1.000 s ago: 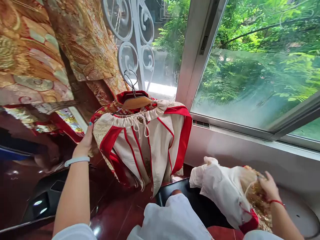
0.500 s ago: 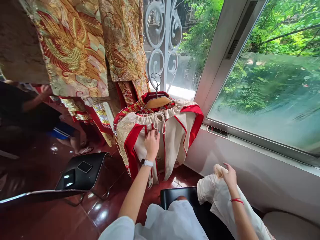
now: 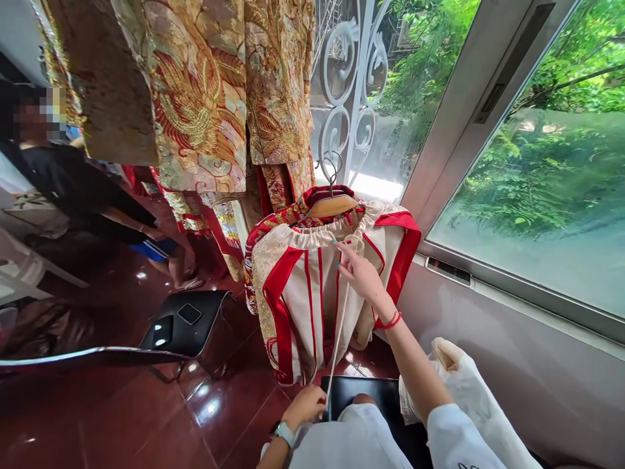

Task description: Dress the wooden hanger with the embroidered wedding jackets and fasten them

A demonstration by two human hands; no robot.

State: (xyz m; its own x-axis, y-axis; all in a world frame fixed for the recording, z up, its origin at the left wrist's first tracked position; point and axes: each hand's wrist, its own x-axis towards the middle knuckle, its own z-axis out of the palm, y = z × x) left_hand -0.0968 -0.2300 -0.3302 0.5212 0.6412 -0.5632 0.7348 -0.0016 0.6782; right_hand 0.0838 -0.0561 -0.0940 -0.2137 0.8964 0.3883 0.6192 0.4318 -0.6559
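Note:
A cream costume garment (image 3: 322,312) with red bands and gold beading hangs by its gathered drawstring neckline on a wooden hanger (image 3: 332,206). My left hand (image 3: 303,407), wearing a watch, is low by my lap, closed on one end of the pale drawstring (image 3: 336,332), which runs taut down from the neckline. At the neckline my right hand (image 3: 362,270), with a red bracelet, rests over loops of the drawstring. Its index finger and thumb are apart; the other fingers are partly hidden. A second, red and gold garment (image 3: 251,260) shows behind.
Gold embroidered robes (image 3: 200,98) hang at upper left. A metal-framed window (image 3: 469,130) is on the right, with a phone (image 3: 448,270) on its sill. White cloth (image 3: 469,384) lies at my right. A black chair (image 3: 183,319) bears two dark devices. A person (image 3: 83,176) stands at left.
My right hand has left the white cloth and moved up to the neckline. My left hand has dropped from the garment toward my lap, drawing one drawstring end down. The view has turned left.

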